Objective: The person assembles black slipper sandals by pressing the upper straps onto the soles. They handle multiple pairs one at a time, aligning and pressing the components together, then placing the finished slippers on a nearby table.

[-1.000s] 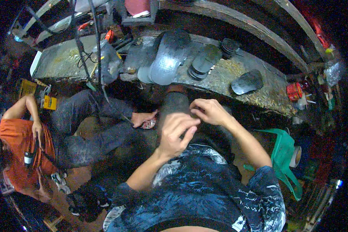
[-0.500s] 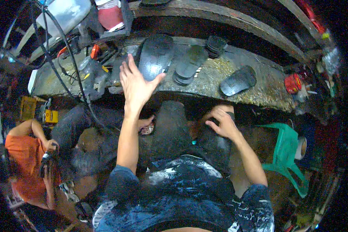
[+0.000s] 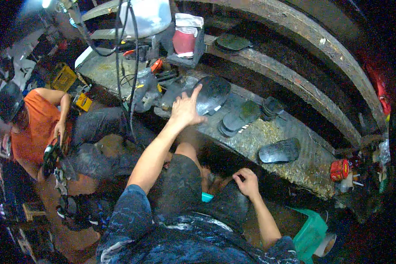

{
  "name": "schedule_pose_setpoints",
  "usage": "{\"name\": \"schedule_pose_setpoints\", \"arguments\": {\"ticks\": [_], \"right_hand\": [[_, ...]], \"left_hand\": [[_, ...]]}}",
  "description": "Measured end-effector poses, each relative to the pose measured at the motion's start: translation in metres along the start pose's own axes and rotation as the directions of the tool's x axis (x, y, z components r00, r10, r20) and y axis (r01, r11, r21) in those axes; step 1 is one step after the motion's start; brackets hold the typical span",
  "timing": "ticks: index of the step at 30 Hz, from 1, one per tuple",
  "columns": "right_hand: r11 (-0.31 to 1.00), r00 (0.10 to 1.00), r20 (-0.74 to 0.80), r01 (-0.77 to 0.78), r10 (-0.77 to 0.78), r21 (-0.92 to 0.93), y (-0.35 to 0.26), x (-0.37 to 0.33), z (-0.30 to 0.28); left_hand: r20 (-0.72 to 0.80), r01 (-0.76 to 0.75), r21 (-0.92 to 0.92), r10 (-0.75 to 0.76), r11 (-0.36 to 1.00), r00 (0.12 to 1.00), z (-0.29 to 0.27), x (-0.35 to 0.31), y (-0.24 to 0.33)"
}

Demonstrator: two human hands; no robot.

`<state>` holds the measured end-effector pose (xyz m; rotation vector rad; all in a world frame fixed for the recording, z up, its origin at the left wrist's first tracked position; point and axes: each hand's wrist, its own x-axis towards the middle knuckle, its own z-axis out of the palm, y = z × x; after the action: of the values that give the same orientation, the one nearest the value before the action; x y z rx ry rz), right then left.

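My left hand (image 3: 185,110) is stretched over the workbench with its fingers spread. It lies at the left edge of a large, shiny black sole-shaped piece (image 3: 214,93); whether it touches the piece, I cannot tell. Lower down, my right hand (image 3: 247,181) hovers near my leg, its fingers loosely bent with a gap to the thumb and nothing seen in it. Along the bench lie a stack of dark soles (image 3: 240,118), a smaller dark stack (image 3: 273,107) and a single black sole (image 3: 279,150).
Dark cables (image 3: 130,66) hang over the left of the workbench (image 3: 295,174). A person in an orange shirt (image 3: 39,116) sits at the left, holding a dark object. A green plastic stool (image 3: 310,231) stands at the lower right. A red tin (image 3: 339,170) sits at the bench's right end.
The view has turned, so the bench now slants down to the right. My left hand stays spread beside the large black piece. My right hand's fingers are a little more bent.
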<state>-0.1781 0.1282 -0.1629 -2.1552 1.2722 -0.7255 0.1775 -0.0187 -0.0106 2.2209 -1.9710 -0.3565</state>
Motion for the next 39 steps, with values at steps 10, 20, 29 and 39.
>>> {"name": "schedule_pose_setpoints", "arguments": {"ticks": [10,20,29,39], "right_hand": [[0.976,0.996,-0.022,-0.090,0.088,-0.196,-0.015,-0.008,0.022],[0.950,0.993,0.106,-0.024,0.060,-0.312,-0.020,-0.001,0.019],[0.967,0.988,0.130,-0.043,0.077,-0.250,-0.055,0.017,0.015],[0.907,0.900,-0.139,0.392,-0.413,-0.153,-0.162,0.143,-0.071]], "left_hand": [[-0.143,-0.068,-0.539,-0.011,0.839,0.990,-0.045,-0.063,-0.013],[-0.887,-0.350,-0.436,-0.331,0.829,0.321,-0.125,-0.224,-0.149],[-0.511,0.564,-0.135,-0.545,0.814,0.665,-0.107,0.128,-0.436],[-0.900,0.118,-0.280,-0.303,0.953,0.313,-0.097,0.074,-0.397]]}}
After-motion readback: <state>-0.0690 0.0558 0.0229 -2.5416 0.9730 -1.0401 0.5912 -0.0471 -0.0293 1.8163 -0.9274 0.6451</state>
